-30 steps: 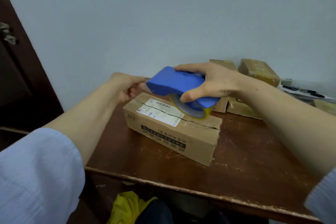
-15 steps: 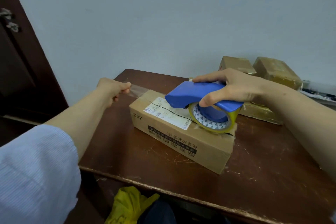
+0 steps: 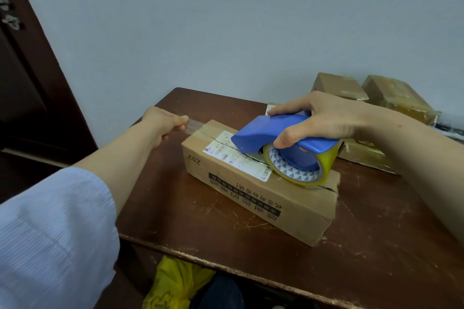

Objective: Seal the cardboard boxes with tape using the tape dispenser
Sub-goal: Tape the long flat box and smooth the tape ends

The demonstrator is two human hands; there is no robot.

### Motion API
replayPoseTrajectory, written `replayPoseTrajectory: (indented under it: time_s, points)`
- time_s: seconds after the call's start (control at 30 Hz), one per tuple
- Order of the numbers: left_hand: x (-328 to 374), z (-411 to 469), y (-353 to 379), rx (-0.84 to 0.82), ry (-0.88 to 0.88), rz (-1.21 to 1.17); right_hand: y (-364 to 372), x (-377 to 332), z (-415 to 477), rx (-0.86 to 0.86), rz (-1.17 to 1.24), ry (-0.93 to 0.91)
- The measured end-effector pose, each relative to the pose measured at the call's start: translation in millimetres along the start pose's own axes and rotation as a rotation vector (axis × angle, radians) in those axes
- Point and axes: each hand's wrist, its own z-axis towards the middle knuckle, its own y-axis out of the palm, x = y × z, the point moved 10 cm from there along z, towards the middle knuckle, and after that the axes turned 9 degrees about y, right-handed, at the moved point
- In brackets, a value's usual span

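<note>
1. The long brown cardboard box (image 3: 258,183) lies at a slant on the dark brown wooden table (image 3: 376,246), near its left front corner. The seam (image 3: 329,188) on top of the box is not yet covered along most of its length.
2. The right hand (image 3: 324,120) is curled round the blue plastic tape dispenser (image 3: 283,133). The yellowish tape roll (image 3: 301,168) rests on the top of the box, toward its right end.
3. The left hand (image 3: 163,123) pinches the free end of the strip of clear tape (image 3: 194,126), which it holds stretched just beyond the left end of the box.
4. Risk: no hand presses on the box itself. If the two hands pull apart too strongly, the box may turn or slide.
5. Risk: the strip hangs in the air at the left end. If it goes slack or twists, it can fold and stick to itself, or land beside the seam and over the white shipping label (image 3: 233,155).
6. Edges: the near right corner of the box is close to the front edge of the table, so a slide toward the person is the dangerous direction.
7. Room: the bare table at the right front is free. The taped brown parcels (image 3: 399,98) stand against the wall, behind the right hand.
</note>
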Motion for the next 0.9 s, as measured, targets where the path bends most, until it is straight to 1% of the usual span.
replayPoseTrajectory:
  time_s: [0.13,0.4,0.63,0.73,0.83,0.87,0.9]
  points:
    - [-5,-1,4,0.003,0.002,0.033,4,1,2,-0.015,-0.007,0.017]
    - [-18,-9,17,-0.048,-0.038,0.114,12,1,8,-0.046,-0.024,0.022]
    - [-25,-22,42,-0.158,-0.075,0.059,13,-4,7,-0.042,-0.055,0.027]
    - [-23,-23,44,-0.194,-0.048,0.146,14,-4,7,-0.035,-0.058,0.029]
    - [-27,-23,41,-0.250,-0.064,0.298,14,-3,5,-0.026,-0.057,0.029]
    - [-30,-23,40,-0.254,-0.058,0.327,14,-3,4,-0.029,-0.060,0.027]
    - [-26,-22,33,-0.206,-0.012,0.364,15,-4,4,-0.034,-0.062,0.026]
